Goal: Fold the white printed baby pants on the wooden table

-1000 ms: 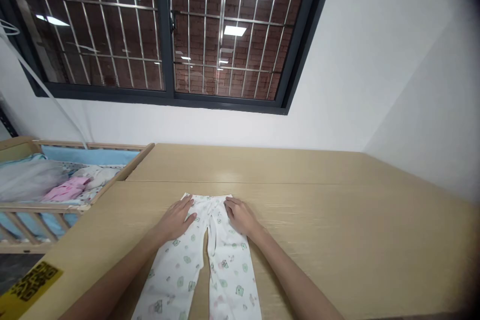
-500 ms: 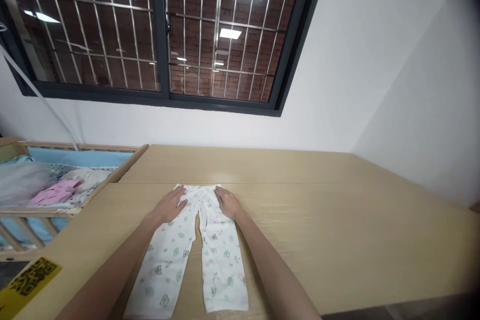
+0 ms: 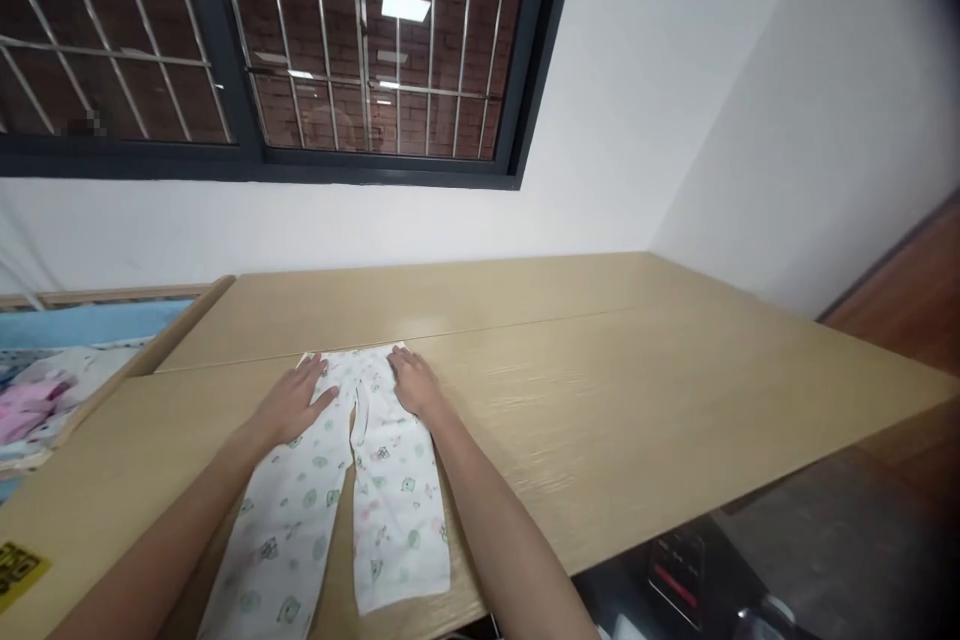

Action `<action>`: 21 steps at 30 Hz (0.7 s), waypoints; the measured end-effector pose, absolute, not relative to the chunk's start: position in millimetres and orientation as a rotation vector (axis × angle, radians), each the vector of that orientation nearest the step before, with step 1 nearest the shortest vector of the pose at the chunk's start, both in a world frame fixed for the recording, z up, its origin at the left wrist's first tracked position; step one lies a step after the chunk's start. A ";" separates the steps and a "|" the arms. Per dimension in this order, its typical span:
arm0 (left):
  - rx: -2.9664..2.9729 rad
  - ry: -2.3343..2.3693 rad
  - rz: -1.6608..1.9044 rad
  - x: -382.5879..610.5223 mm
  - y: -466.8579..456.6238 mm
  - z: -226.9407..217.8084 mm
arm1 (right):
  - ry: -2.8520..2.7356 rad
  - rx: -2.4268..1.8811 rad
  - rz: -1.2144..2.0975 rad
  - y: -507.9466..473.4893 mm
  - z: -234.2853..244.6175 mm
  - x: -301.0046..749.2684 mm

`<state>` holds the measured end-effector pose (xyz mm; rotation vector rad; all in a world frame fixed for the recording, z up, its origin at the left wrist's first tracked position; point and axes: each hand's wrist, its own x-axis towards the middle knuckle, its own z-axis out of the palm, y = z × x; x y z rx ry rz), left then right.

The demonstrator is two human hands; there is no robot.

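Observation:
A small pair of white baby trousers (image 3: 375,480) with a green and pink print lies flat on the light wooden table (image 3: 600,370), waistband away from me and legs spread toward me. My left hand (image 3: 291,402) rests flat and open on the left side of the waist. My right hand (image 3: 414,382) lies flat and open on the right side of the waist, fingers stretched toward the waistband.
A wooden cot (image 3: 90,360) with blue lining and pink and white clothes stands against the table's left side. A barred window (image 3: 300,50) fills the wall behind. A yellow label (image 3: 19,570) sticks to the table's near left corner. A dark device (image 3: 675,565) sits below the table's right edge.
The view has swung to the right and slightly down, so cot and trousers shifted left in the picture. Both hands stay flat on the waist of the trousers.

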<state>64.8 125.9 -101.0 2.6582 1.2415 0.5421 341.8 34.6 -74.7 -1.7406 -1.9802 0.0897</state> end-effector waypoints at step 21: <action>2.606 1.178 0.620 62.1 139.1 -89.9 | -1.659 -1.440 0.753 72.4 -54.3 394.8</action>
